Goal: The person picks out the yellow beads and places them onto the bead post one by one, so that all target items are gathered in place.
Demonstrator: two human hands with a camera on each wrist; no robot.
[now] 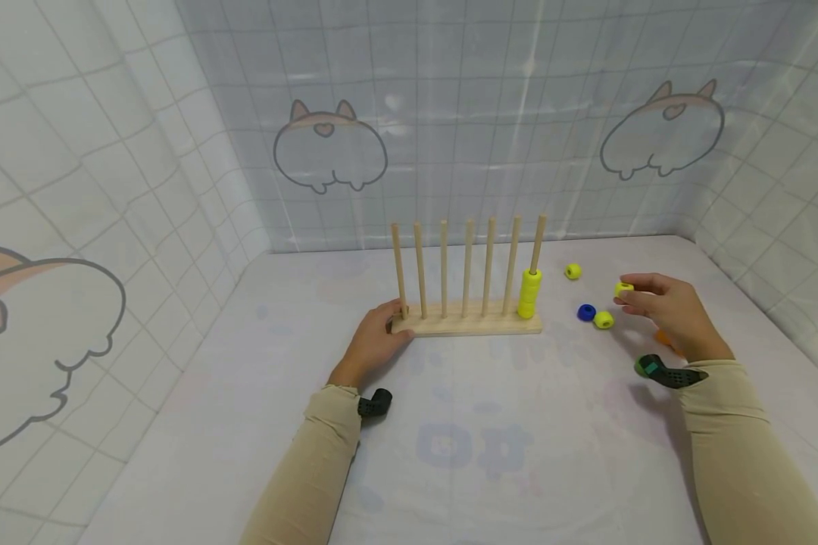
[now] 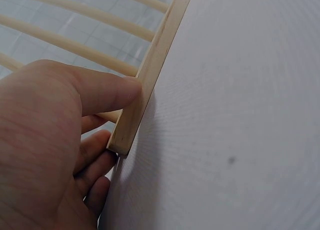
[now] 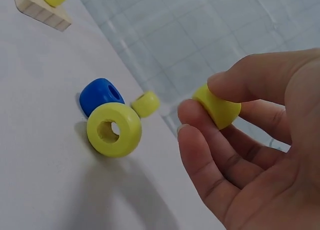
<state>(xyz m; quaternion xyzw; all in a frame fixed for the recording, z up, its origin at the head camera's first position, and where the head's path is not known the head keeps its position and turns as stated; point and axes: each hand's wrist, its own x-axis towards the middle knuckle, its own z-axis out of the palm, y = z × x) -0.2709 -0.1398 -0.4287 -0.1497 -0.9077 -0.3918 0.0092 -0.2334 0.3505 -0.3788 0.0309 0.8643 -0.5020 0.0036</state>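
Note:
A wooden peg rack (image 1: 473,324) with a row of several upright pegs stands on the table. Yellow beads (image 1: 529,294) are stacked on its rightmost peg. My left hand (image 1: 375,337) grips the rack's left end, thumb on the front edge and fingers behind it, as the left wrist view (image 2: 55,135) shows. Off to the right of the rack, my right hand (image 1: 671,310) pinches a yellow bead (image 3: 218,107) between thumb and fingers, above the table. Near it lie a blue bead (image 3: 100,96) and a yellow bead (image 3: 114,130), close together.
Another yellow bead (image 1: 572,271) lies farther back, right of the rack. Orange (image 1: 664,338) and green (image 1: 641,367) pieces sit partly hidden under the right hand and wrist. A tiled-pattern curtain (image 1: 450,151) rises behind the table's back edge.

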